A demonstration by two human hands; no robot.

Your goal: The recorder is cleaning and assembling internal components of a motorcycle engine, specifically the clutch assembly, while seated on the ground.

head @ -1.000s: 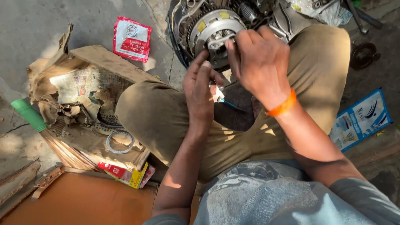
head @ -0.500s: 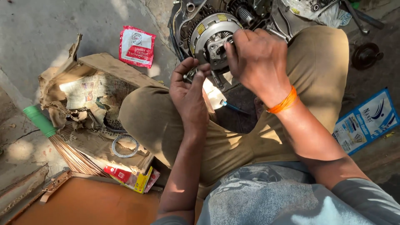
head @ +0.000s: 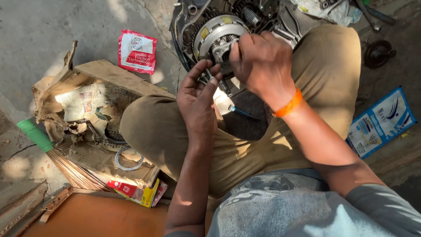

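Note:
A round metal clutch assembly (head: 217,37) sits in an open engine casing (head: 184,26) on the ground between my knees. My right hand (head: 263,63), with an orange band at the wrist, rests on the clutch centre, fingers curled over a small part there. My left hand (head: 199,94) is raised just below the clutch, palm up, fingertips pinching a thin bolt or small tool. A white-handled tool with a blue shaft (head: 230,107) lies under my hands, between my legs.
A torn cardboard box (head: 87,109) with newspaper, metal rings (head: 128,160) and parts lies at left. Near it are a red and white packet (head: 137,52), a broom with a green handle (head: 37,136), a red and yellow carton (head: 136,193). A blue packet (head: 381,123) lies right.
My left hand rose from my lap toward the clutch and turned palm up. My right hand shifted slightly on the clutch centre. The view moved closer.

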